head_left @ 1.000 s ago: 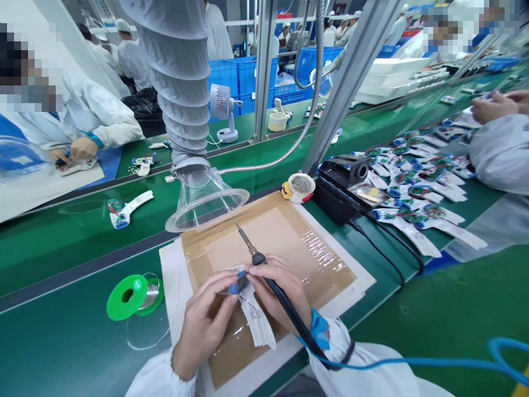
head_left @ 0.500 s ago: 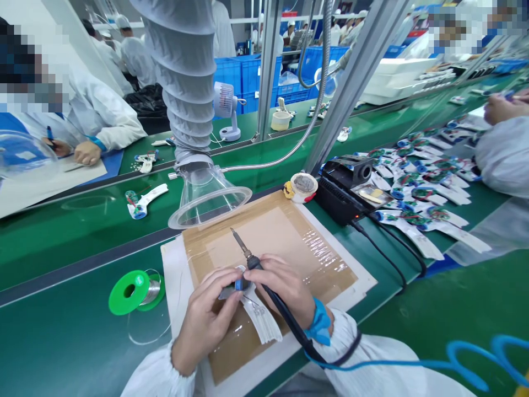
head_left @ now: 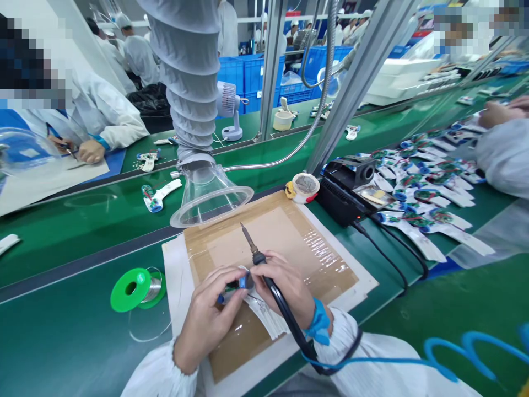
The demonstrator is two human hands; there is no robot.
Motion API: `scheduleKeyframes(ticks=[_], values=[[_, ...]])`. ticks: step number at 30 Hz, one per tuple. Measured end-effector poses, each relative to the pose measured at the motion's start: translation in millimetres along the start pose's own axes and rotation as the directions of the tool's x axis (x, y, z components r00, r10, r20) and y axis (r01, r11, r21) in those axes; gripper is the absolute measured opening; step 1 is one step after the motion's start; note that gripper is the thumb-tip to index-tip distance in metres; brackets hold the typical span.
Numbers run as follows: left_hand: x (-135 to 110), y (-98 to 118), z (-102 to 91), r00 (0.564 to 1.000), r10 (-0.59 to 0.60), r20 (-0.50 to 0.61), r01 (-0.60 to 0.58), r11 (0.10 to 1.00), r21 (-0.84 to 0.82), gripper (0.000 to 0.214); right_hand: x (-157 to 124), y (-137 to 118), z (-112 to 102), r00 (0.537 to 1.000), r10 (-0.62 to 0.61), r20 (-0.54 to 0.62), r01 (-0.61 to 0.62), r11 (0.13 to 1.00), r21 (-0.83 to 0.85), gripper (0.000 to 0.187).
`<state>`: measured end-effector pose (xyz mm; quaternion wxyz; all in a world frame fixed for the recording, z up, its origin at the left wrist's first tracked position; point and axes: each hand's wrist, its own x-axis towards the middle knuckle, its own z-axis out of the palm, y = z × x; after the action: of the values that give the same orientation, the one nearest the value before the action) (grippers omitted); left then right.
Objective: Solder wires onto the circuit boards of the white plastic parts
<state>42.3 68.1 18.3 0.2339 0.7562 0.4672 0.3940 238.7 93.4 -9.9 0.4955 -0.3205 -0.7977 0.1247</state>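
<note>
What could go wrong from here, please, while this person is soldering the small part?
The soldering iron in the right hand works very close to the left hand, so a slip could burn the fingers. The small blue part is held only by fingers, so it might shift during soldering. The fume funnel sits well beyond the hands, so it may not catch all the smoke.

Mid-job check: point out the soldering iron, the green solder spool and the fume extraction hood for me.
Soldering iron [head_left: 284,315]: head view, black handle.
Green solder spool [head_left: 142,280]: head view, green flange.
Clear fume extraction hood [head_left: 204,193]: head view, funnel wall.
</note>
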Motion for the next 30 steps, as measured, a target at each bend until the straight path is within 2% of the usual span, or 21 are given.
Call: scheduleKeyframes(ticks=[9, 21, 30], values=[[1.0, 4.3, 0.0, 0.999, -0.031, -0.022, 0.03, 0.999, -0.026, 0.022, 1.2, -4.7, 1.0, 0.999, 0.032, -0.03, -0.032, 0.999, -0.007, 0.032], [0.0, 0.3, 0.9, 0.987, -0.145, -0.063, 0.14, 0.988, -0.07, 0.018, -2.2, -6.3, -0.7, 0.998, 0.018, -0.052, -0.018, 1.0, -0.002, 0.035], [-0.1, -2.0, 3.3, 0.977, -0.17, -0.132, 0.168, 0.985, -0.028, 0.017, 0.2, -10.1, -4.6, 0.998, 0.013, -0.055, -0.012, 1.0, 0.025, 0.035]])
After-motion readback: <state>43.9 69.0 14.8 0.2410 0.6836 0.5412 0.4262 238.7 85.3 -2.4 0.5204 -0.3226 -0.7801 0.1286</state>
